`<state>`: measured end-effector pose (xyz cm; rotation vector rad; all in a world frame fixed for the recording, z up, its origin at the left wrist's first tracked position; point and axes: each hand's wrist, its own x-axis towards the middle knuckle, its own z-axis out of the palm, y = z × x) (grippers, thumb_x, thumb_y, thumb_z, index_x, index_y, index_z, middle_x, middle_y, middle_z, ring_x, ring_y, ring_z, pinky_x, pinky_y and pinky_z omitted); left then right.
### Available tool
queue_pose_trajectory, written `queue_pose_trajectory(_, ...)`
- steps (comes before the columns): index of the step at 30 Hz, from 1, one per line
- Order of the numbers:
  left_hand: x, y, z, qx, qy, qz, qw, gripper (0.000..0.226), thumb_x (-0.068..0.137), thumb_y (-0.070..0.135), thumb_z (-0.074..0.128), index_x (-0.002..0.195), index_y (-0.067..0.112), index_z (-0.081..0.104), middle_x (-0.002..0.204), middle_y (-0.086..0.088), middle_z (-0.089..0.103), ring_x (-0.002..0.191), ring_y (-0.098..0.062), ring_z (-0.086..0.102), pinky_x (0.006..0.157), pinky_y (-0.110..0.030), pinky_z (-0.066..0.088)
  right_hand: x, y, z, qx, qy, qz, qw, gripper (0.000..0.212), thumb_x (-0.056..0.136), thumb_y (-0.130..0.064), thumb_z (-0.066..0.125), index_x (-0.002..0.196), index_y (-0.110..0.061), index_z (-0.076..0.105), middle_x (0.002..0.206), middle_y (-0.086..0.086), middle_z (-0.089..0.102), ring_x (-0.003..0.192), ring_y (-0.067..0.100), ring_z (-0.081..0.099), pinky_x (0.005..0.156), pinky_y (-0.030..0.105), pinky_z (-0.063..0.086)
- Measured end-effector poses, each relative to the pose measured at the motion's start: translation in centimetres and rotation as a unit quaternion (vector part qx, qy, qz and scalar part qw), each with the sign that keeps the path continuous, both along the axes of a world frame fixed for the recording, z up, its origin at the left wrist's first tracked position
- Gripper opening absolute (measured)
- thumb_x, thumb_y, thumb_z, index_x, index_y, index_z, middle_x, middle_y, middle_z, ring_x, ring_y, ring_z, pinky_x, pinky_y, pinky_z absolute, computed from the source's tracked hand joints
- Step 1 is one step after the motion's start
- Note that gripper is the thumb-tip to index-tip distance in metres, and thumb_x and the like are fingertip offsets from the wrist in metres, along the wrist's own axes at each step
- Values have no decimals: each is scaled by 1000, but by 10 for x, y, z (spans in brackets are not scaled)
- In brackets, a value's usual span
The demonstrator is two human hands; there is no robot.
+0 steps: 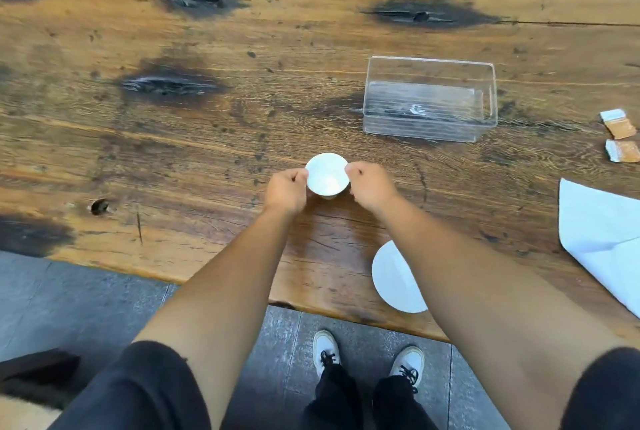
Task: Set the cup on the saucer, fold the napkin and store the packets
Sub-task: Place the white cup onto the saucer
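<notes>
A small white cup (327, 175) stands upright on the wooden table (207, 138). My left hand (286, 189) grips its left side and my right hand (370, 185) grips its right side. A white saucer (393, 279) lies near the table's front edge, partly hidden under my right forearm. At the right edge an unfolded white napkin (599, 232) lies flat. Two brown and white packets (618, 123) (622, 151) rest on the table beyond the napkin.
A clear plastic box (429, 100) stands open-topped behind the cup, to the right. Dark burn marks and knots spot the tabletop. Grey paving and my shoes (367, 355) show below the table edge. Green plants are at the top right.
</notes>
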<state>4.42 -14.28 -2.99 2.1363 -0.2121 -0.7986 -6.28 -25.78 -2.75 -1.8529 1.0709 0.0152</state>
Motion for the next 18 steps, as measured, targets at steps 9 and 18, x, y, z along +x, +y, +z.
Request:
queue_pose_trajectory(9, -49, -1, 26, -17, -56, -71, 996, 23, 92, 21, 53, 81, 20, 73, 73, 4, 66, 60, -7, 54, 57, -23, 42, -66, 10, 23, -2, -30, -95, 995, 33, 91, -24, 41, 78, -6, 66, 88, 20, 70, 75, 33, 67, 77, 55, 55)
queue_pose_trajectory(18, -158, 28, 23, -3, -15, -206, 979, 24, 92, 20, 52, 80, 17, 72, 69, 5, 66, 69, -17, 58, 61, -31, 45, -199, 63, 28, -3, -9, -195, 981, 32, 91, -23, 45, 72, -7, 66, 74, 13, 71, 72, 30, 68, 74, 56, 55)
